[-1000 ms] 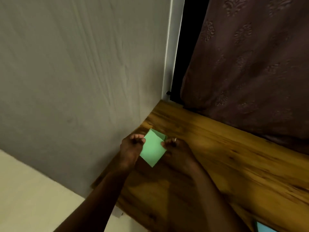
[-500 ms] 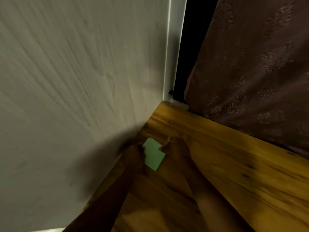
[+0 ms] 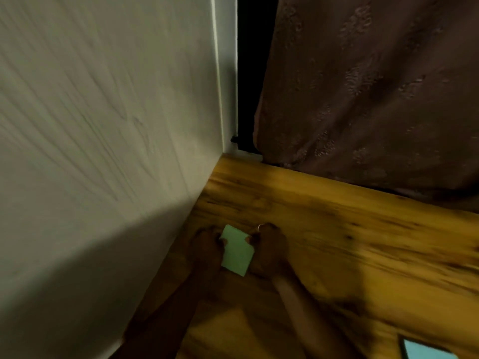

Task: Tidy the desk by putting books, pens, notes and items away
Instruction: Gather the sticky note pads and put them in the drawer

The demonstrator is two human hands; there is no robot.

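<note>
A small pad of green sticky notes [image 3: 237,251] sits low over the wooden desk [image 3: 337,229] close to the wall. My left hand [image 3: 206,247] grips the pad's left edge with curled fingers. My right hand [image 3: 269,248], with a ring on one finger, pinches its right edge. Whether the pad touches the desk I cannot tell. The picture is blurred.
A pale wall [image 3: 103,151] runs along the desk's left side. A brown patterned curtain [image 3: 375,99] hangs behind the desk, with a dark gap [image 3: 246,73] beside it. A light blue item [image 3: 425,351] lies at the bottom right corner.
Both hands have carried the green pad down and toward the wall corner of the desk. The view has swung up and left, then back a little.
</note>
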